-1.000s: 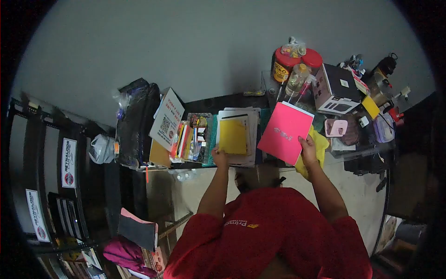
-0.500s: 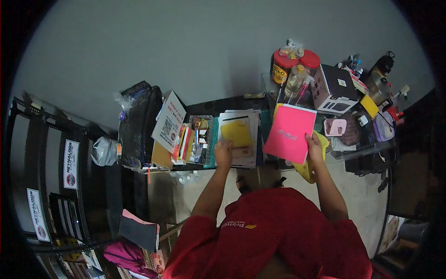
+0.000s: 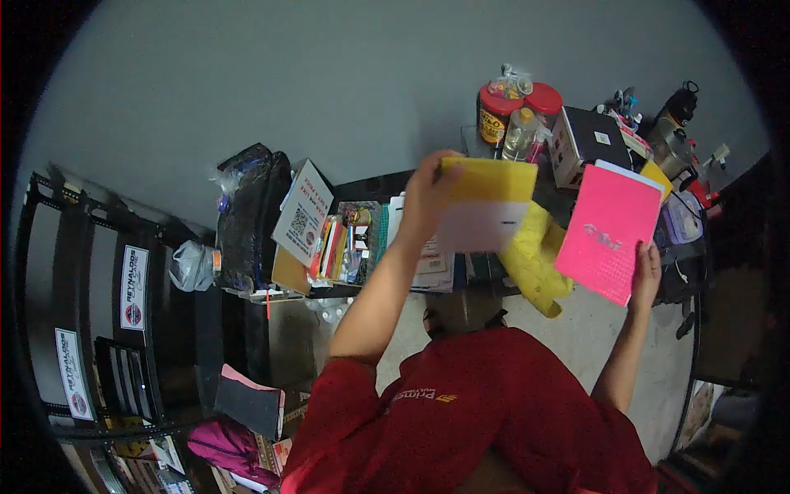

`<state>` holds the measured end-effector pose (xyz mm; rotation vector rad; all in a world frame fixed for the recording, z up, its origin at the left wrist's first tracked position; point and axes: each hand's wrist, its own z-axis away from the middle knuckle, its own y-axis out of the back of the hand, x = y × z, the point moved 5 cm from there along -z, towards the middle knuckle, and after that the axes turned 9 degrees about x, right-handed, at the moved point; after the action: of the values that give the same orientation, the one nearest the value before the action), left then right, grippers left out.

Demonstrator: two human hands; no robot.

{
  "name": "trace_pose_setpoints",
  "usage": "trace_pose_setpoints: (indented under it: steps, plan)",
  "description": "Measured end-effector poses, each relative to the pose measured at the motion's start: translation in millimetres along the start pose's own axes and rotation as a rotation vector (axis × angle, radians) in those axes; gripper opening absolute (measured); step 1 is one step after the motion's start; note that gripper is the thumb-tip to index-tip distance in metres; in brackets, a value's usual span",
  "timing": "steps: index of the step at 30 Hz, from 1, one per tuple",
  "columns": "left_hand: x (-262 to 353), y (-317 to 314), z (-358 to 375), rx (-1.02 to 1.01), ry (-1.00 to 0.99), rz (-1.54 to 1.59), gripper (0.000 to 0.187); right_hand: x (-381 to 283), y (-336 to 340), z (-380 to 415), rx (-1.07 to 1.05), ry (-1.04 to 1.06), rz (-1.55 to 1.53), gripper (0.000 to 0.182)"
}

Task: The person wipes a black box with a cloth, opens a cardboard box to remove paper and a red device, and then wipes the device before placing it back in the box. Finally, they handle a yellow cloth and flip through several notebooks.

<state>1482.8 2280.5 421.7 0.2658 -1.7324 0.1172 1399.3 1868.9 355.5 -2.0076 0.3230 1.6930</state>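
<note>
My left hand [image 3: 429, 196] grips the left edge of a yellow and white folder [image 3: 487, 202], lifted above the desk and slightly blurred. On the right, my right hand [image 3: 647, 267] holds a pink folder [image 3: 611, 230] by its lower right edge, with whitish sheets showing behind its top. Between the two folders lies a crumpled yellow cloth [image 3: 536, 262] at the desk's front edge. Papers [image 3: 431, 272] lie beneath the yellow folder, partly hidden by it and my left arm.
An organizer box [image 3: 355, 239] of stationery and a QR-code sign [image 3: 304, 216] stand left, beside a black bag [image 3: 253, 218]. Red-lidded jars [image 3: 494, 119], a bottle [image 3: 520, 136] and a black-and-white box [image 3: 591, 144] stand at the back right. Shelving [image 3: 107, 288] is far left.
My left hand has picked up the yellow folder from the papers and raised it. My right hand has moved right with the pink folder, uncovering more of the yellow cloth.
</note>
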Motion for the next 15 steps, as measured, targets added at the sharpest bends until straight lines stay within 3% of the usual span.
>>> trace_pose_setpoints:
  steps: [4,5,7,8,10,12,15]
  plan:
    - [-40.8,-60.8,-19.7,-0.125,0.306,0.327,0.041,-14.7,34.2,-8.9,0.095,0.054,0.012,0.027]
    - [-69.6,-74.0,-21.0,-0.134,0.304,0.330,0.041,-15.9,38.2,-8.9,0.090,0.043,-0.008,0.027]
    - [-107.7,-84.3,-29.1,0.150,-0.182,-0.455,0.056,-19.3,42.3,-5.3,0.120,0.019,0.055,0.029]
    - [-103.7,-92.9,-21.0,0.135,-0.191,-0.442,0.056,-30.7,27.0,7.5,0.208,-0.037,0.127,0.032]
    - [-91.1,-112.6,19.1,-0.103,-0.185,-0.384,0.066,-14.3,15.4,16.1,0.160,-0.038,0.168,0.033]
    - [-60.1,-124.5,53.1,-0.448,-0.036,-0.194,0.070,-4.9,-13.3,33.7,0.139,-0.131,0.236,0.034]
    - [-82.4,-139.0,91.9,-0.517,-0.189,-0.279,0.069,26.8,-62.5,54.8,-0.004,-0.313,0.007,0.030]
